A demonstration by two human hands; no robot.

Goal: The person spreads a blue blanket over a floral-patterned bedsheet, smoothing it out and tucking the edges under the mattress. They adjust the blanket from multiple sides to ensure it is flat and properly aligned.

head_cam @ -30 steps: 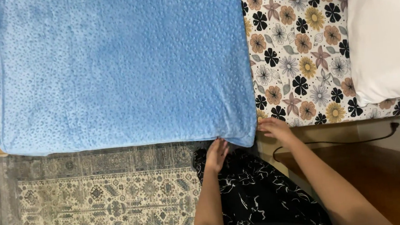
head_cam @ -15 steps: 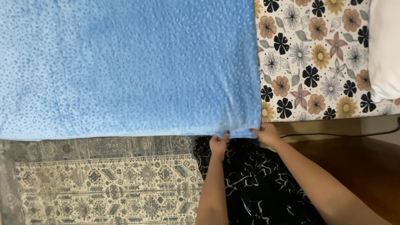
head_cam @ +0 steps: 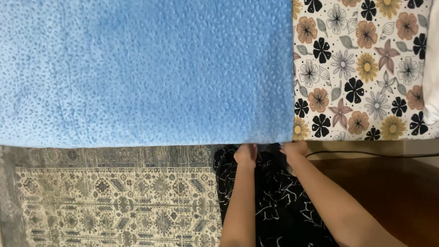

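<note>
Head view | left hand point(head_cam: 245, 155) and right hand point(head_cam: 294, 148) – each grip pinching blue fleece blanket point(head_cam: 135, 67) hem, bed point(head_cam: 361, 47) beyond | likely soft, limp, light – best held at corner edge

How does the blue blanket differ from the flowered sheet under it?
The blue blanket is one plain colour with a bumpy, dotted texture; the flowered sheet is white, printed with black, orange and yellow blooms. The blanket lies on top, its near edge hanging over the bedside, where the left hand and right hand grip it; the sheet lies flat and untouched. Both are spread across the bed.
</note>
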